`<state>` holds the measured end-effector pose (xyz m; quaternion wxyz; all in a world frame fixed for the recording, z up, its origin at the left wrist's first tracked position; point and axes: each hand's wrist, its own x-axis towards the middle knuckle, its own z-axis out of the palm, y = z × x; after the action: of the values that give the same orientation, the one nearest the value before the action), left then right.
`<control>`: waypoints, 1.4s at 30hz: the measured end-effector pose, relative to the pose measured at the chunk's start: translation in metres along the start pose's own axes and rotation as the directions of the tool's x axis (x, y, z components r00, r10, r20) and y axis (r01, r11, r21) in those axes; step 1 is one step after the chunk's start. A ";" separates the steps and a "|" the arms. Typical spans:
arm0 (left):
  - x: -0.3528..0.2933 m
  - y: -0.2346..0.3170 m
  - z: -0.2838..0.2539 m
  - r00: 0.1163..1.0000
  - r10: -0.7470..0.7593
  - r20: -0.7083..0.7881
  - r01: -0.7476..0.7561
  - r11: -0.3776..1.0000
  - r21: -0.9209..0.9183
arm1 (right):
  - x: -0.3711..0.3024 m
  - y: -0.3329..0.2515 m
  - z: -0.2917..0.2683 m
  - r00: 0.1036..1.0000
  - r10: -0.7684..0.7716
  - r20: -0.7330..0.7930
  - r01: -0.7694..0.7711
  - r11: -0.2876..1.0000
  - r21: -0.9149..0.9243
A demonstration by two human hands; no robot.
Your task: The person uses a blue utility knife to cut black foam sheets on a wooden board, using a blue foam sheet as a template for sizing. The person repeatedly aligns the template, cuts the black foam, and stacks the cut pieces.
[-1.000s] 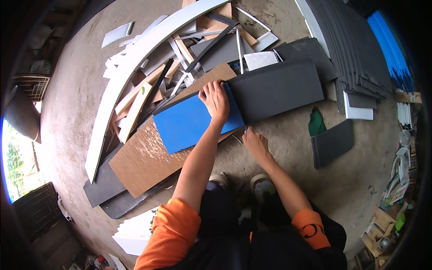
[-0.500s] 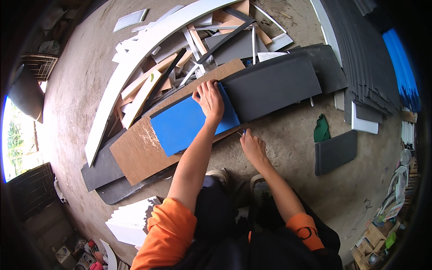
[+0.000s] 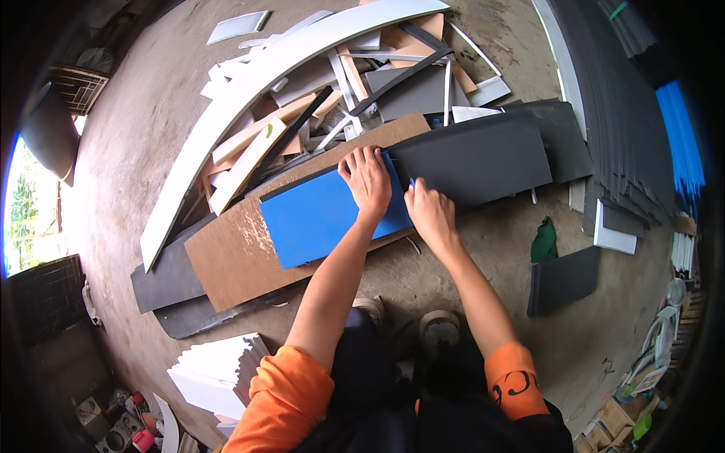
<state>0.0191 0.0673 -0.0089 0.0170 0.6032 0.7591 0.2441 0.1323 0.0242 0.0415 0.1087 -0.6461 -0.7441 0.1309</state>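
Head view: at the frame's centre, the blue sheet [image 3: 313, 219] is pressed onto the brown board [image 3: 219, 257] by the left hand [image 3: 368, 183], its grip spread; a small tool [image 3: 412, 183], mostly hidden, is clasped in the right hand [image 3: 431, 214]. The sheet could be skewed if pressure is eased.

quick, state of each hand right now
Left hand: open, laid on the blue sheet.
Right hand: closed, holding a small blue tool, mostly hidden.
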 end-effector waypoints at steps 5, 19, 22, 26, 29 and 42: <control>0.002 0.001 -0.002 1.000 -0.014 0.020 0.014 1.000 -0.017 | 0.044 -0.005 0.027 0.997 -0.039 0.061 0.041 0.999 -0.027; 0.002 -0.003 -0.001 0.999 -0.042 0.027 0.044 0.997 -0.069 | 0.059 -0.014 0.017 0.974 -0.004 0.227 -0.008 0.999 0.052; 0.001 -0.003 0.000 0.999 -0.039 0.019 0.040 0.996 -0.074 | 0.060 -0.015 0.009 0.924 0.059 0.377 -0.097 0.992 0.083; -0.002 -0.002 -0.002 1.000 0.019 0.013 -0.018 0.996 -0.084 | 0.040 -0.010 0.001 0.832 0.153 0.534 -0.203 0.978 0.037; -0.002 0.001 -0.003 0.999 0.021 0.033 -0.020 0.999 -0.047 | 0.013 -0.007 -0.003 0.789 0.196 0.582 -0.294 0.953 0.078; -0.005 0.001 0.000 0.999 0.050 -0.016 -0.051 0.995 -0.085 | -0.105 0.000 0.032 0.946 0.231 0.228 -0.238 0.971 0.001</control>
<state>0.0208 0.0626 -0.0097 0.0316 0.6194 0.7325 0.2809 0.1360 -0.0812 0.0122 0.0159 -0.7093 -0.6675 0.2260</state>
